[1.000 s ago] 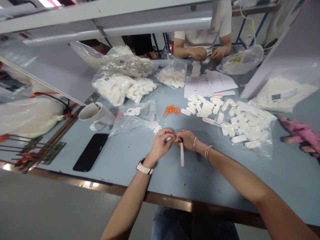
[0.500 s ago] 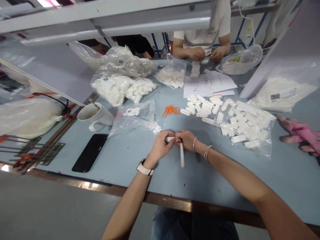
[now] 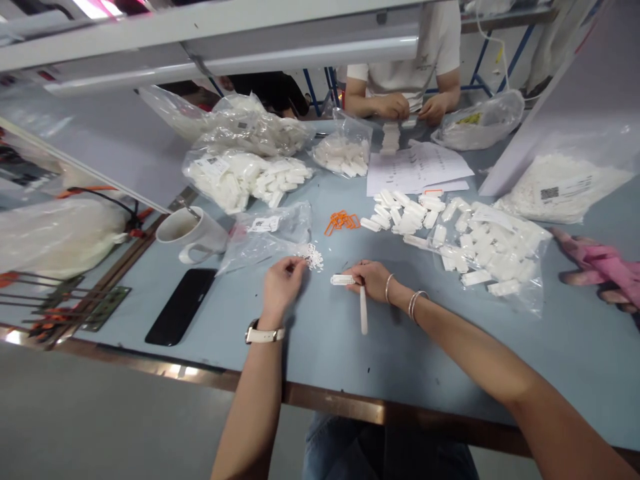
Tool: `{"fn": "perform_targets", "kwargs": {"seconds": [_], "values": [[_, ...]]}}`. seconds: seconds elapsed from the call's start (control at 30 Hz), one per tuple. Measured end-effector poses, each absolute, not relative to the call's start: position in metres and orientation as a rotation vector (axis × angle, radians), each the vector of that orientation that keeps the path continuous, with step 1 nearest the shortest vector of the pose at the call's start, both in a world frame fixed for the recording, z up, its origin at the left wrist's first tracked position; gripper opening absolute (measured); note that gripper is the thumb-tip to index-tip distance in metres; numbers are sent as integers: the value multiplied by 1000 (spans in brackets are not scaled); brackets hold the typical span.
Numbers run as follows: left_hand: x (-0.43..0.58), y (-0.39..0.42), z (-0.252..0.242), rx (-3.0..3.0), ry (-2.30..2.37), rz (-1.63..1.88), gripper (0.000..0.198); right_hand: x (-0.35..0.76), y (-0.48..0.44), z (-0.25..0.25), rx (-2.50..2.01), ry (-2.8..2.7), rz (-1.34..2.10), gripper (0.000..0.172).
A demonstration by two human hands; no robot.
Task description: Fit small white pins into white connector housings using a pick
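Left hand [image 3: 284, 285] is moved from the slim white plastic housing [image 3: 342, 280] to tiny white pieces [image 3: 315, 259], its pinch indistinct; seemingly light and stiff, the housing is end-pinched by the right hand [image 3: 374, 280].

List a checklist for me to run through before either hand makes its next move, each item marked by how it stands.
1. White plastic part gripped by the right hand: ok, held near one end, the other sticking out toward the left.
2. Left hand at the heap of tiny white pieces: ok, fingertips by its near left edge.
3. Tiny piece pinched in the left fingers: cannot tell, too small.
4. All orange frames in one pile: not ok, one orange frame lies apart among white parts.
5. Black phone and white mug apart from the left hand: ok.
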State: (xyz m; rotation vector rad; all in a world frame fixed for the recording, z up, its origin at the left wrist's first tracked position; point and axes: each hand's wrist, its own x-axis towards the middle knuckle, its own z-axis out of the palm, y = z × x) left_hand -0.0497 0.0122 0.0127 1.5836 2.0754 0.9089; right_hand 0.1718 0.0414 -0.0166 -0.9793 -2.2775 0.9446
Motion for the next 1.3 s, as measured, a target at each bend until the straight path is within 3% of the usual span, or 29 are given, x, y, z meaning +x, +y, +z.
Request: {"fn": "perform_targets", "kwargs": {"seconds": [0.23,0.5,0.77,0.97,1.3], "values": [[-51,15,13,1647,2226,614,33,173,42,-18,-996,-2304,939,31],[-39,14,13,1692,2143,538,24,174,43,-18,-975,-2313,900,31],[-33,8,17,1538,1725,836,28,174,42,-22,-964,-2256,949,34],[-7,4,15,1815,1374,978,15,175,42,-22,-963,-2237,954,34],[4,4,-4,2082,1473,952,9,172,45,-27,-898,-2234,900,37]]}}
